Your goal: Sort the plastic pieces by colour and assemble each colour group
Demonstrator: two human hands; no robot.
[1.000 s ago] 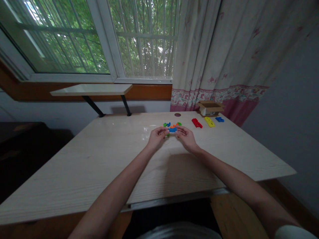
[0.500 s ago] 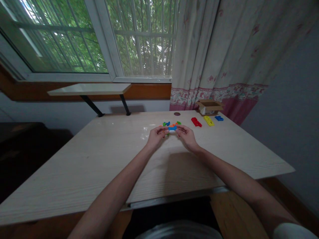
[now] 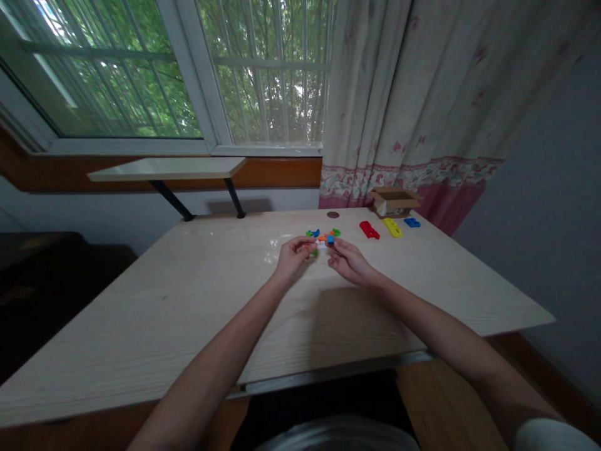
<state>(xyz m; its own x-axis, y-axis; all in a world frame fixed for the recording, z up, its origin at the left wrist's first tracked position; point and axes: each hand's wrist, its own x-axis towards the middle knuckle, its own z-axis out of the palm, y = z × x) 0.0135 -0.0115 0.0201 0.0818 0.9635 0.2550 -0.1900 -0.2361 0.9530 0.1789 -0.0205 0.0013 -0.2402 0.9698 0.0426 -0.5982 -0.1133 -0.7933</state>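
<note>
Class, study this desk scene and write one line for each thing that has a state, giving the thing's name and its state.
cardboard box, open
curtain, hanging beside the window
red plastic piece, lying on the desk
yellow plastic piece, lying on the desk
blue plastic piece, lying on the desk
left hand, curled, beside a green piece
right hand, curled, beside a small blue piece

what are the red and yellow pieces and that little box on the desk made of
The red piece and yellow piece look like moulded plastic: bright, even colour with a slight sheen, though they are too small here to be sure. The little box looks like brown cardboard, matte, with thin folded flaps.
</note>
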